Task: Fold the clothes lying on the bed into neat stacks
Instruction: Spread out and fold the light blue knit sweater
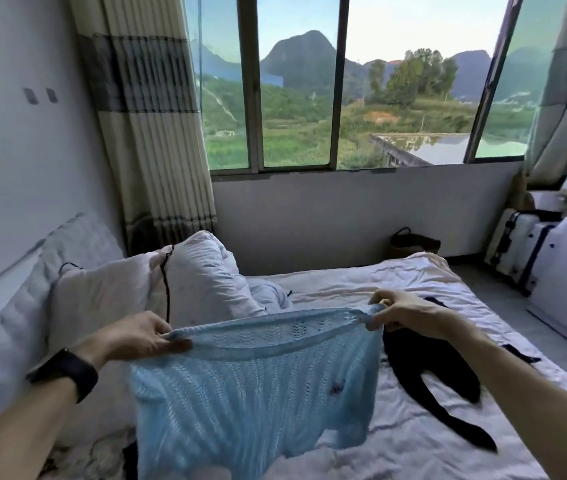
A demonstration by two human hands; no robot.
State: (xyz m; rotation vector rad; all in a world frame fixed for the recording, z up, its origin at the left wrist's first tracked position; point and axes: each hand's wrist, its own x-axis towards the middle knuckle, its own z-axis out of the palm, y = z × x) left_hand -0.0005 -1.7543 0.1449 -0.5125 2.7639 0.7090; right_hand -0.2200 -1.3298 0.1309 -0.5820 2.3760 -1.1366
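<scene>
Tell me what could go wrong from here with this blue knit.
The knit is open-weave and hangs from pinches by the left hand and right hand; hard pulling could stretch its edge. The watch on the left wrist might snag the weave. The black garment lies close by on the bed, so laying the knit down there could tangle them.

Both hands (136, 336) (403, 315) pinch a blue knit top (251, 386) above the bed (413, 445).
</scene>
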